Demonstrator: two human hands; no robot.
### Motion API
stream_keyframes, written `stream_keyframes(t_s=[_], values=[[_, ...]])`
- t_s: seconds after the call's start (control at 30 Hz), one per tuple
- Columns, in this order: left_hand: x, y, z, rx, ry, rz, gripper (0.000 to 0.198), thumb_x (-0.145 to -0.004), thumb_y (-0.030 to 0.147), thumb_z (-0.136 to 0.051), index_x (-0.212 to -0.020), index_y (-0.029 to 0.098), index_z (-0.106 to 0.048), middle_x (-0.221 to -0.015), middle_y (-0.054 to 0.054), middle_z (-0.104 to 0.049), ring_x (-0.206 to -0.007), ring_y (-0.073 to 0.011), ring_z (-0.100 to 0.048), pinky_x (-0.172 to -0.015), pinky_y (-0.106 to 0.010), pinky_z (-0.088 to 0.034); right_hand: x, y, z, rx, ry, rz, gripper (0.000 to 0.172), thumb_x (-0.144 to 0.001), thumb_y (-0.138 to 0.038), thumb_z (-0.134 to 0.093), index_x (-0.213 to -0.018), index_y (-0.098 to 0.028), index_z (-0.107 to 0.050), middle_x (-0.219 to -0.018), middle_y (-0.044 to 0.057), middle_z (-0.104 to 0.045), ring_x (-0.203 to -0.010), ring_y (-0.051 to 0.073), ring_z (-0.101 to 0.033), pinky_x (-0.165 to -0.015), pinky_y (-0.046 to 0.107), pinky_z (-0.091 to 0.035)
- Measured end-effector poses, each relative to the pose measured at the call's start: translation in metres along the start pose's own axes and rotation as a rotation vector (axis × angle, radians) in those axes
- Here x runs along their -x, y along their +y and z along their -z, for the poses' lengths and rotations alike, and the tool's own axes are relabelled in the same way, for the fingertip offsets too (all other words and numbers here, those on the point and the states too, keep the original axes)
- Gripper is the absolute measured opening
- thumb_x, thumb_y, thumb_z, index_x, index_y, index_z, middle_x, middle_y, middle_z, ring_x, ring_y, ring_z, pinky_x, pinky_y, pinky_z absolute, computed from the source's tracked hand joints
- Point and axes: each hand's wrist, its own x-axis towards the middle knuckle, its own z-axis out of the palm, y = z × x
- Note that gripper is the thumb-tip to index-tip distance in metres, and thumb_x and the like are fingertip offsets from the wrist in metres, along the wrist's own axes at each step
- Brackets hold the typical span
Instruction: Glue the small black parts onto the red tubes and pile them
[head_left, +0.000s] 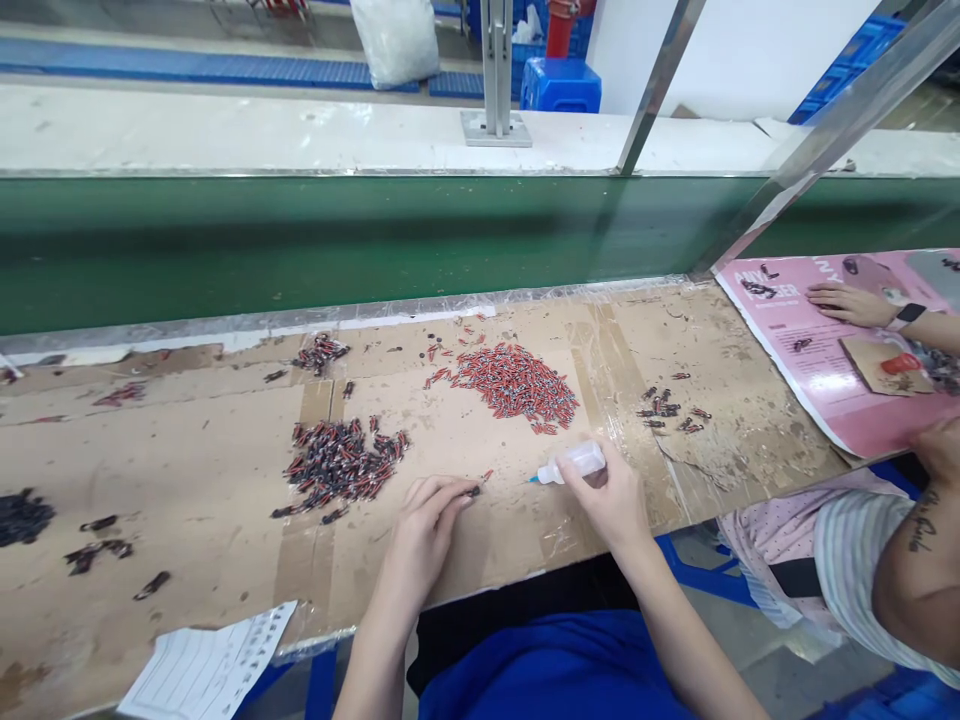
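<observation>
My left hand (424, 525) rests on the cardboard-covered bench (195, 470), its fingertips pinched on a tiny dark and red part (478, 486). My right hand (611, 495) grips a small translucent squeeze bottle (574, 463) lying nearly flat, its blue nozzle pointing left toward that part. Behind the hands lies a heap of small red parts (517, 385). To the left of my left hand sits a pile of dark and red parts (341, 462).
A green conveyor belt (300, 245) runs behind the bench. Smaller clusters of parts lie at the right (667, 408), back (319, 352) and far left (22, 517). A printed paper (206, 665) hangs at the near edge. A co-worker's hand (851, 302) rests on a pink sheet (821, 365).
</observation>
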Motion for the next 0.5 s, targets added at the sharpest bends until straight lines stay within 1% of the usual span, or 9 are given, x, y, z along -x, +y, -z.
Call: stream_keyframes(t_s=[0.07, 0.1, 0.13, 0.17, 0.23, 0.3, 0.33, 0.4, 0.5], values=[[0.002, -0.002, 0.003, -0.009, 0.05, 0.017, 0.019, -0.091, 0.028, -0.052, -0.089, 0.025, -0.07, -0.085, -0.004, -0.071, -0.083, -0.0191, -0.066, -0.076, -0.032, -0.054, -0.004, -0.004, 0.005, 0.228, 0.148, 0.143, 0.067, -0.077, -0.058, -0.068, -0.126, -0.014, -0.059, -0.103, 0.017, -0.066, -0.095, 0.033, -0.06, -0.083, 0.049, -0.049], [0.004, -0.003, 0.004, -0.016, 0.086, 0.024, 0.019, -0.091, 0.029, -0.051, -0.087, 0.024, -0.069, -0.085, -0.004, -0.07, -0.083, -0.019, -0.066, -0.076, -0.032, -0.054, -0.006, -0.008, 0.005, 0.303, 0.184, 0.239, 0.065, -0.08, -0.055, -0.066, -0.129, -0.014, -0.057, -0.111, 0.019, -0.062, -0.103, 0.035, -0.056, -0.088, 0.052, -0.047], [0.004, -0.004, 0.006, -0.024, 0.126, 0.026, 0.02, -0.091, 0.029, -0.05, -0.086, 0.024, -0.069, -0.084, -0.004, -0.069, -0.083, -0.0189, -0.065, -0.077, -0.032, -0.053, -0.009, -0.013, 0.004, 0.351, 0.171, 0.349, 0.056, -0.085, -0.049, -0.064, -0.129, -0.015, -0.057, -0.116, 0.019, -0.06, -0.108, 0.035, -0.053, -0.092, 0.053, -0.044], [0.005, -0.004, 0.007, -0.031, 0.165, 0.023, 0.019, -0.091, 0.029, -0.05, -0.085, 0.024, -0.068, -0.084, -0.004, -0.069, -0.084, -0.019, -0.065, -0.077, -0.032, -0.053, -0.012, -0.02, 0.002, 0.378, 0.106, 0.471, 0.043, -0.09, -0.041, -0.061, -0.125, -0.016, -0.06, -0.116, 0.018, -0.06, -0.109, 0.033, -0.051, -0.093, 0.051, -0.044], [0.006, -0.004, 0.009, -0.024, 0.219, 0.012, 0.019, -0.09, 0.03, -0.051, -0.084, 0.023, -0.068, -0.085, -0.004, -0.068, -0.086, -0.0192, -0.065, -0.079, -0.032, -0.053, -0.019, -0.034, -0.008, 0.416, -0.144, 0.729, 0.021, -0.094, -0.024, -0.057, -0.112, -0.02, -0.068, -0.108, 0.012, -0.064, -0.105, 0.027, -0.051, -0.093, 0.043, -0.045], [0.006, -0.002, 0.01, 0.017, 0.226, 0.012, 0.018, -0.09, 0.029, -0.052, -0.083, 0.023, -0.068, -0.087, -0.005, -0.07, -0.087, -0.0191, -0.066, -0.08, -0.033, -0.054, -0.026, -0.049, -0.02, 0.497, -0.425, 0.956, 0.014, -0.092, -0.018, -0.061, -0.102, -0.022, -0.07, -0.098, 0.007, -0.067, -0.102, 0.024, -0.051, -0.09, 0.037, -0.046], [0.007, -0.001, 0.011, 0.043, 0.216, 0.025, 0.018, -0.089, 0.029, -0.052, -0.084, 0.023, -0.068, -0.087, -0.004, -0.071, -0.086, -0.0188, -0.067, -0.08, -0.033, -0.055, -0.029, -0.056, -0.027, 0.561, -0.527, 1.035, 0.012, -0.091, -0.018, -0.063, -0.099, -0.022, -0.071, -0.093, 0.006, -0.068, -0.101, 0.024, -0.051, -0.089, 0.036, -0.046], [0.008, 0.003, 0.011, 0.094, 0.204, 0.082, 0.017, -0.088, 0.031, -0.055, -0.085, 0.023, -0.069, -0.085, -0.004, -0.074, -0.081, -0.0181, -0.069, -0.079, -0.032, -0.057, -0.035, -0.068, -0.037, 0.693, -0.655, 1.133, 0.007, -0.09, -0.019, -0.065, -0.094, -0.021, -0.071, -0.086, 0.005, -0.067, -0.099, 0.023, -0.053, -0.087, 0.034, -0.045], [0.01, 0.008, 0.007, 0.189, 0.264, 0.217, 0.023, -0.085, 0.04, -0.06, -0.088, 0.021, -0.071, -0.086, -0.005, -0.076, -0.077, -0.0185, -0.072, -0.076, -0.032, -0.06, -0.041, -0.076, -0.046, 0.808, -0.706, 1.192, 0.006, -0.09, -0.015, -0.065, -0.089, -0.016, -0.07, -0.082, 0.006, -0.067, -0.095, 0.023, -0.056, -0.084, 0.032, -0.045]])
